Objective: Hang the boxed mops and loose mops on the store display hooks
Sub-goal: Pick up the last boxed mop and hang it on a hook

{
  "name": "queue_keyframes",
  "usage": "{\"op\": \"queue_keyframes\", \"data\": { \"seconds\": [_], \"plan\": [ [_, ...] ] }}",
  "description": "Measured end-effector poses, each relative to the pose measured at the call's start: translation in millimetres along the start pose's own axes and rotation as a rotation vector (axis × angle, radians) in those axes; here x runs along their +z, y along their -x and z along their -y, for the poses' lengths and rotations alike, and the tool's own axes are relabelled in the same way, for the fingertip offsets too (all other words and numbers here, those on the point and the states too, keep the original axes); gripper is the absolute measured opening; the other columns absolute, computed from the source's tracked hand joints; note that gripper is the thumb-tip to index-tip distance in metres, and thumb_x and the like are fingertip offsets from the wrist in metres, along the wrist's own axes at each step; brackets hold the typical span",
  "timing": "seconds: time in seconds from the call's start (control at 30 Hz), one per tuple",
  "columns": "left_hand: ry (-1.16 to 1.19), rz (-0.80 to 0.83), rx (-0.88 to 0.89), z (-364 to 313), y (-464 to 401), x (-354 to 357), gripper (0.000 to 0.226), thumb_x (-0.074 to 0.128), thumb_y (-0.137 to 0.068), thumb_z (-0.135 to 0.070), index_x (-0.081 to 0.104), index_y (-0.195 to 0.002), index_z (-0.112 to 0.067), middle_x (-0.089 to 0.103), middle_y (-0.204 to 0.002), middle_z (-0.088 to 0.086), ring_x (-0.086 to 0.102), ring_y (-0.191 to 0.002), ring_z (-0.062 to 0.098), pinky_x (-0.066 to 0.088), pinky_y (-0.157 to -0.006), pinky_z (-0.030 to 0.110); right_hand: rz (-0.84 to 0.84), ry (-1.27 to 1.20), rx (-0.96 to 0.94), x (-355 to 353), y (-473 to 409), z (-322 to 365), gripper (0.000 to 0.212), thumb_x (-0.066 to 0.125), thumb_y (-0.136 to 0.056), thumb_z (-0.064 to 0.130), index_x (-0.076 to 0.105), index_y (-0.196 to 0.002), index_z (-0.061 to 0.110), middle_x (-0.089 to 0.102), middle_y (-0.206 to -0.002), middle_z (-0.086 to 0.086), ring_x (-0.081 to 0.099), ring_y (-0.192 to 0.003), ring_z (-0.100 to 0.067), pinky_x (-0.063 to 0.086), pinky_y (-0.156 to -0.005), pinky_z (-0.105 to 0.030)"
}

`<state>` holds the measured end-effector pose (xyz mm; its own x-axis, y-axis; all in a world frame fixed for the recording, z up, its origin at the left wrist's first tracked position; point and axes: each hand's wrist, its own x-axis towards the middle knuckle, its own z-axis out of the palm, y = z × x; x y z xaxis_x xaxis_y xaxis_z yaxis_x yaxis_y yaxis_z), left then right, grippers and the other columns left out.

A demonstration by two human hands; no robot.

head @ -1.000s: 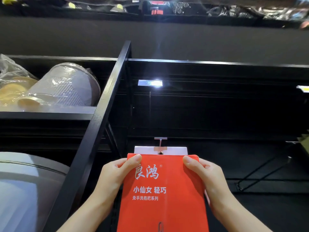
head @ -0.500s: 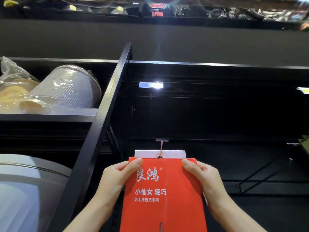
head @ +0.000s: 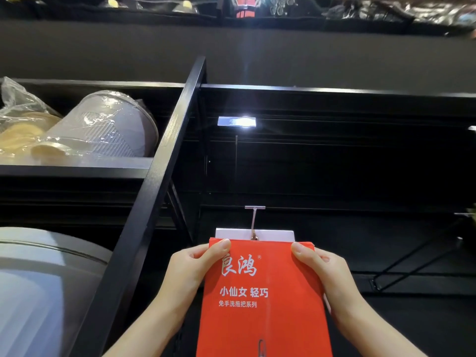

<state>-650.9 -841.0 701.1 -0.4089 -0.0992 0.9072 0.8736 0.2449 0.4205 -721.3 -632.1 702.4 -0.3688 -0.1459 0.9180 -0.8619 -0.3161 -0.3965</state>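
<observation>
Plastic-wrapped goods fill the far left: a bag [head: 18, 119] of tan items at the shelf's [head: 74, 169] left end, then a grey ribbed tub [head: 103, 130] lying on its side against the black post [head: 154, 191]. Below the shelf a large grey bin [head: 43, 287] shows at the lower left corner. Right of the post, the left hand [head: 190, 266] grips the red box's [head: 262, 305] left edge, thumb laid over the upper front corner. The box stands upright at bottom centre, white characters on its face, a white tab [head: 273, 235] rising from its top. A metal hook [head: 253, 222] passes through the tab's hole, reaching up to the dark back panel [head: 334, 163]. A bright label [head: 237, 121] gleams above it. The right hand [head: 324, 269] clasps the box's right edge, thumb likewise on the front. Further right, thin black wire brackets [head: 412, 264] angle across the panel.
</observation>
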Motion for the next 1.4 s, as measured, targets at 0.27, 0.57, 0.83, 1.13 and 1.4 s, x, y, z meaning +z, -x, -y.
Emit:
{"op": "queue_keyframes", "data": {
  "seconds": [0.27,0.57,0.83,1.13,1.4],
  "plan": [
    [0.015,-0.010,-0.025,11,1,0,0.045,0.071,-0.061,-0.052,0.077,-0.076,-0.011,0.077,-0.081,0.014,0.075,-0.071,0.027,0.056,-0.059,0.026,-0.001,0.016,0.020,0,2,-14,0.050,0.071,-0.055,0.059,0.077,-0.080,0.016,0.076,-0.076,-0.009,0.071,-0.064,-0.019,0.054,-0.054,-0.025],
    [-0.008,0.008,-0.091,23,-5,-2,0.054,0.069,-0.061,-0.057,0.077,-0.081,-0.007,0.077,-0.083,0.013,0.074,-0.072,0.027,0.057,-0.062,0.027,0.036,0.077,0.021,-1,1,-16,0.034,0.070,-0.067,0.053,0.075,-0.066,0.019,0.073,-0.066,-0.001,0.067,-0.056,-0.010,0.046,-0.048,-0.015],
    [-0.094,-0.066,-0.114,31,-12,-1,0.054,0.065,-0.079,-0.054,0.072,-0.103,-0.006,0.073,-0.103,0.017,0.068,-0.100,0.038,0.051,-0.095,0.052,0.027,0.085,0.033,-2,-1,-22,0.034,0.066,-0.066,0.053,0.073,-0.060,0.021,0.070,-0.061,0.001,0.063,-0.051,-0.008,0.045,-0.045,-0.015],
    [-0.126,-0.048,-0.150,33,-12,-2,0.056,0.066,-0.077,-0.057,0.071,-0.105,-0.009,0.073,-0.104,0.016,0.067,-0.103,0.037,0.049,-0.096,0.055,0.000,0.142,0.030,-3,7,-23,0.072,0.067,-0.072,0.059,0.062,-0.085,-0.011,0.066,-0.076,-0.013,0.058,-0.063,-0.026,0.045,-0.061,-0.031],
    [-0.154,-0.039,-0.181,42,-13,-6,0.065,0.066,-0.071,-0.068,0.071,-0.104,-0.012,0.073,-0.104,0.015,0.068,-0.101,0.037,0.051,-0.094,0.056,0.005,0.103,0.110,3,13,-24,0.049,0.056,-0.085,0.050,0.072,-0.093,0.005,0.076,-0.087,-0.012,0.072,-0.072,-0.021,0.056,-0.059,-0.022]
  ]
}}
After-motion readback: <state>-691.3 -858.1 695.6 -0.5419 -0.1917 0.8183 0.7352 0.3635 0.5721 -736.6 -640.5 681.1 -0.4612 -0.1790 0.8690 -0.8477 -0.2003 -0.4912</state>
